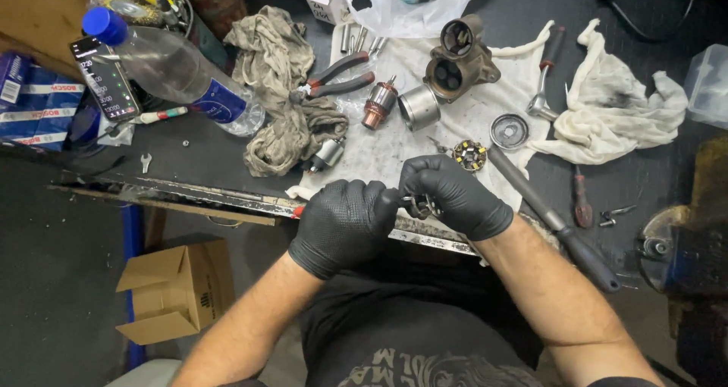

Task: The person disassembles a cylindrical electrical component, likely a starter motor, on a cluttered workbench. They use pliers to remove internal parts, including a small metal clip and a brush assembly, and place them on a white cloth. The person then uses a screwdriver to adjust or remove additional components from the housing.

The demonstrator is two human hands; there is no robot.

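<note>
Both hands wear black gloves and meet at the bench's front edge. My left hand (345,224) and my right hand (453,194) pinch a small metal part (419,203) between their fingertips; its shape is mostly hidden. Just beyond my right hand lies a round brush holder (470,155) on a stained white cloth (387,148). Farther back on the cloth sit a copper-wound armature (378,103), a steel cylinder sleeve (418,107) and a brown cast housing (458,59).
Red-handled pliers (337,78) rest on a grey rag (282,91). A clear bottle with a blue cap (171,67) lies at left beside a phone (105,80). A ratchet (544,76), round cap (509,131), long black-handled tool (553,220), white rag (626,106) and vise (682,250) are right. A cardboard box (178,288) stands on the floor.
</note>
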